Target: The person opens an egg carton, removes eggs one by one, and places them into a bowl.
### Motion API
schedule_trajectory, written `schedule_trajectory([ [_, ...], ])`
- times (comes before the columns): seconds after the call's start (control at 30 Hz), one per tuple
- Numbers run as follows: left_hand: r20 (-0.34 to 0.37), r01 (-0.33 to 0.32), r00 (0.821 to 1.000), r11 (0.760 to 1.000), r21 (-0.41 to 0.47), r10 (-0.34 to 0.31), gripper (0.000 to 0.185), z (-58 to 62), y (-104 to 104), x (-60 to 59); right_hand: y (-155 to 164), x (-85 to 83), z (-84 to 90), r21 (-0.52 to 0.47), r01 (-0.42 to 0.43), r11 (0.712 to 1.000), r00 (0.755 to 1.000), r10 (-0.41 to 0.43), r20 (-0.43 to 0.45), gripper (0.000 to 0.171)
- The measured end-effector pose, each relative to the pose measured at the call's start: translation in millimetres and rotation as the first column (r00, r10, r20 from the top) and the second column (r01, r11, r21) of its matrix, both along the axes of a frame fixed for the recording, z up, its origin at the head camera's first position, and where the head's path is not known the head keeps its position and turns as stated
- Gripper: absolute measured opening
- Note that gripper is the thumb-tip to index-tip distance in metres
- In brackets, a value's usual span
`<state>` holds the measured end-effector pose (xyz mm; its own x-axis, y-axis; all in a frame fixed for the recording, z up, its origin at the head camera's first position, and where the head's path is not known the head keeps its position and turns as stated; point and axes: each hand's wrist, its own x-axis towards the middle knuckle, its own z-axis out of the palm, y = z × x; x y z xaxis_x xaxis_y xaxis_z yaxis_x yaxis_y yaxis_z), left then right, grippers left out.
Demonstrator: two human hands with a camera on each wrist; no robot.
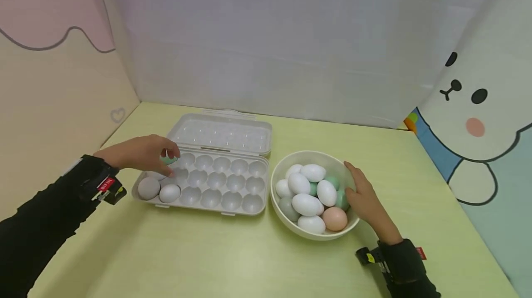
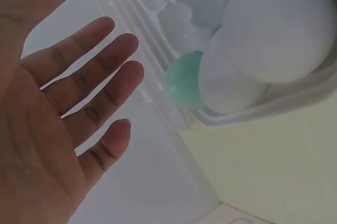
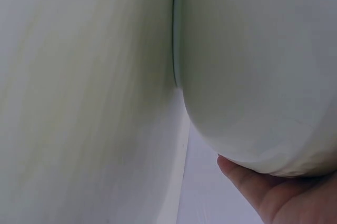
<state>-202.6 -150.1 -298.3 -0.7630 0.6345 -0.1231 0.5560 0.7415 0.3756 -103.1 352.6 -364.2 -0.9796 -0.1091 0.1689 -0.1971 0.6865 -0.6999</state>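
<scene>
My left hand (image 1: pixel 143 155) hovers over the left end of a clear plastic egg box (image 1: pixel 226 212), its fingers loosely bent and holding nothing. In the left wrist view its palm and spread fingers (image 2: pixel 113 79) are apart from the eggs. A green egg (image 1: pixel 168 160), a white egg (image 1: pixel 170 193) and a greyish egg (image 1: pixel 148 188) sit in that end of the box; another is partly hidden by the hand. My right hand (image 1: pixel 367 198) grips the right rim of a cream bowl (image 1: pixel 287 221), thumb on the inner side, fingers outside. White, green and brown eggs (image 1: pixel 335 219) fill the bowl.
The box's lid (image 1: pixel 222 132) lies folded back behind it. Both containers stand side by side on a yellow-green table (image 1: pixel 216 256). A white sheet (image 1: pixel 270 48) closes off the back, with printed panels (image 1: pixel 482 104) at the sides.
</scene>
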Motion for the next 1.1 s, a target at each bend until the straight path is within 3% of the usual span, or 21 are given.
schedule_trajectory([
  [0.23, 0.160, -0.008, 0.987, 0.998, -0.061, 0.018, 0.042, -24.8, 2.4, 18.1, -0.5, 0.6, -1.3, -0.004, 0.000, 1.000, 1.000, 0.000, -0.015, 0.064],
  [0.47, 0.141, 0.055, 0.989, 0.995, -0.077, -0.044, 0.032, -32.9, 6.5, 23.2, -1.3, 2.5, 4.2, 0.011, 0.002, 1.000, 1.000, -0.003, 0.018, 0.064],
  [0.63, 0.187, 0.056, 0.981, 0.996, -0.065, -0.043, 0.024, -35.1, 5.8, 20.1, -1.8, 1.0, 3.1, 0.003, 0.002, 1.000, 1.000, -0.002, 0.016, 0.064],
  [0.73, 0.168, 0.064, 0.984, 0.995, -0.077, -0.051, 0.021, -34.8, 8.7, 21.3, -1.8, 0.9, 3.7, -0.001, 0.004, 1.000, 1.000, -0.004, 0.006, 0.063],
  [0.93, 0.028, 0.086, 0.996, 0.991, -0.105, -0.083, 0.021, -39.4, 17.0, 27.0, -0.9, 0.6, 2.9, 0.003, 0.008, 1.000, 1.000, -0.008, 0.007, 0.063],
  [1.1, 0.048, 0.107, 0.994, 0.986, -0.131, -0.101, 0.024, -35.5, 19.4, 26.5, -0.9, 0.2, 0.6, 0.004, 0.010, 1.000, 1.000, -0.010, 0.017, 0.063],
])
